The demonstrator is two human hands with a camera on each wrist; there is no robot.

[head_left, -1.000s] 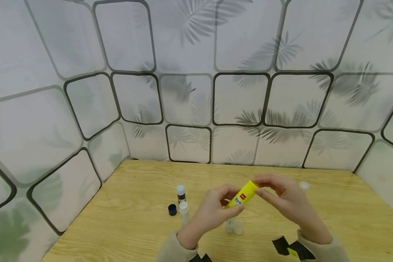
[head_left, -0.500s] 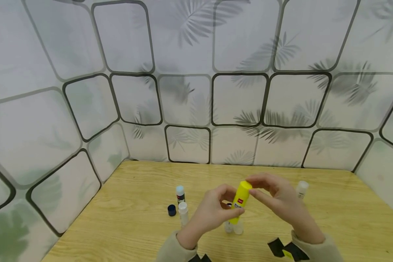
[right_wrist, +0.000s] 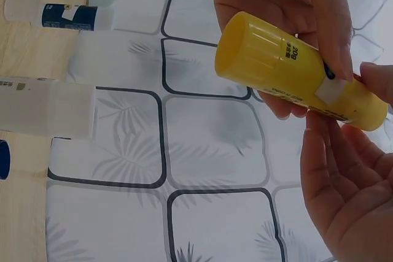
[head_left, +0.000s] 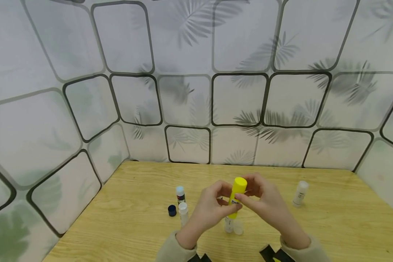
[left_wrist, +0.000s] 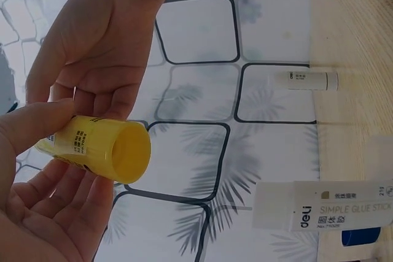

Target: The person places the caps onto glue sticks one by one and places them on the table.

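A yellow glue stick [head_left: 239, 186] is held in the air above the table, nearly upright and between both hands. My left hand [head_left: 213, 203] grips its lower part, thumb in front and fingers behind. From the right, my right hand [head_left: 265, 205] holds its upper part, the thumb lying across the front near the top. Both wrist views show the same yellow tube [left_wrist: 101, 145] with a hollow-looking round end facing the table. Part of its label [right_wrist: 295, 53] is visible, the rest covered by fingers.
On the wooden table [head_left: 134, 233] left stand a blue-topped stick [head_left: 180, 194], a white glue stick [head_left: 183, 213] and a dark blue cap [head_left: 172, 210]. Below the hands are a partly hidden stick [head_left: 228, 225] and a translucent piece [head_left: 238, 227]. Another white stick [head_left: 300, 194] stands right.
The yellow glue stick has turned from a rightward tilt to nearly upright. My right hand has moved left and wraps further round its top, uncovering the white stick at the right.
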